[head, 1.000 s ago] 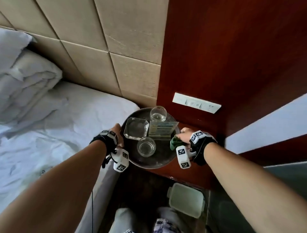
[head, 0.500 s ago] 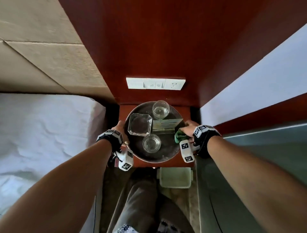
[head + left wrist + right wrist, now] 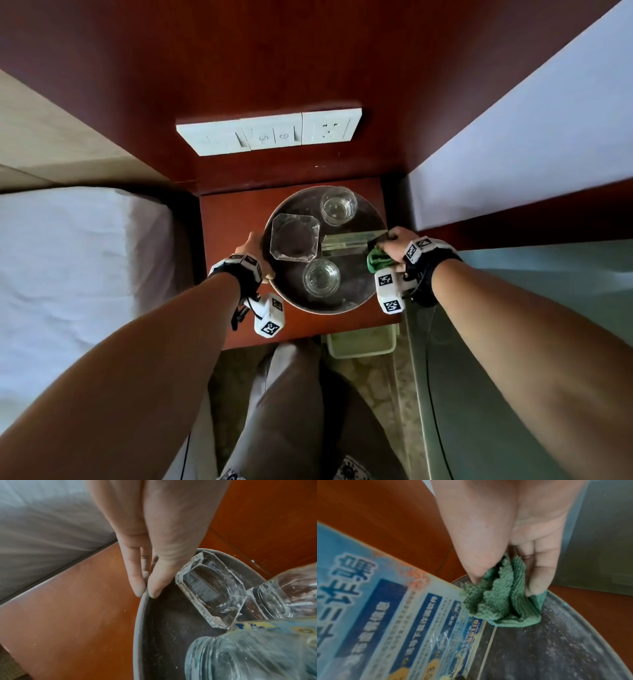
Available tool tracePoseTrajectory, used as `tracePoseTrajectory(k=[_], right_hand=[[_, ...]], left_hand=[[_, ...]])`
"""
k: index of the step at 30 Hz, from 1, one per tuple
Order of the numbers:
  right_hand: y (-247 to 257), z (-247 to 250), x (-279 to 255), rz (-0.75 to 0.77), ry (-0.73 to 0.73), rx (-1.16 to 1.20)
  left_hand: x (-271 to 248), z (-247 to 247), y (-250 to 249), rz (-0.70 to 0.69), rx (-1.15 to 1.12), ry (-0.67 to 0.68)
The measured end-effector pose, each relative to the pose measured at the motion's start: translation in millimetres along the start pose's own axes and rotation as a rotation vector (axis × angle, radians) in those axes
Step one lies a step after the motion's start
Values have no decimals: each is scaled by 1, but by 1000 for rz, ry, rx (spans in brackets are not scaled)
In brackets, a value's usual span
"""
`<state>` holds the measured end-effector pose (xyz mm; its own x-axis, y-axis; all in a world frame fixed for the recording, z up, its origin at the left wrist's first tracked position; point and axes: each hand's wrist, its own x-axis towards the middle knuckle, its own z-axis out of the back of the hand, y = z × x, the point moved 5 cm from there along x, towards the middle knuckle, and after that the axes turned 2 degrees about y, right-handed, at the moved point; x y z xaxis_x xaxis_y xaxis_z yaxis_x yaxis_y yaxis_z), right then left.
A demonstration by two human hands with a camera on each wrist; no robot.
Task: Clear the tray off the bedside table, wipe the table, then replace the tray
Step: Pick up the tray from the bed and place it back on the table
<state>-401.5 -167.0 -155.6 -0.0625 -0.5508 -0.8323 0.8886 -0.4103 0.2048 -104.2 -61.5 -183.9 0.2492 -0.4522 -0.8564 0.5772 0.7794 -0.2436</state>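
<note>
Tray [image 3: 356, 298] — round, level, above table [image 3: 233, 219].

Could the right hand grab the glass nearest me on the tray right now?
Probably not as things stand: the right hand is pinching the green cloth against the tray rim. The near glass stands unobstructed close by, so it could once that hand lets go.

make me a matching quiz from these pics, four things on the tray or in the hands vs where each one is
Things:
1. ashtray
2. green cloth
3. printed card stand
4. left hand

Places:
A. bunched in the right hand
B. pinching the tray rim, bed side
C. tray's left part, by the thumb
D. tray's middle, between two glasses

Pairs: 1-C, 2-A, 3-D, 4-B
</note>
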Motion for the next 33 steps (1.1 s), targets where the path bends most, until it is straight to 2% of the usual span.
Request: tracePoseTrajectory(k=[8, 14, 17, 23, 27, 29, 33], right_hand=[[-7, -19, 64, 0, -26, 131], [-7, -29, 95, -54, -14, 342], [-4, -32, 101, -63, -1, 383], [-4, -37, 115, -65, -15, 457], [-3, -38, 119, -57, -41, 460], [-3, -40, 119, -55, -49, 454], [-4, -43, 111, -47, -42, 445]], left_hand=[[68, -27, 3, 32, -89, 13], [91, -32, -1, 49, -101, 5], [97, -33, -2, 55, -2, -15], [110, -37, -3, 105, -101, -38], [117, -39, -4, 55, -16, -135], [116, -40, -4, 84, -51, -123], [110, -36, -8, 109, 18, -78]])
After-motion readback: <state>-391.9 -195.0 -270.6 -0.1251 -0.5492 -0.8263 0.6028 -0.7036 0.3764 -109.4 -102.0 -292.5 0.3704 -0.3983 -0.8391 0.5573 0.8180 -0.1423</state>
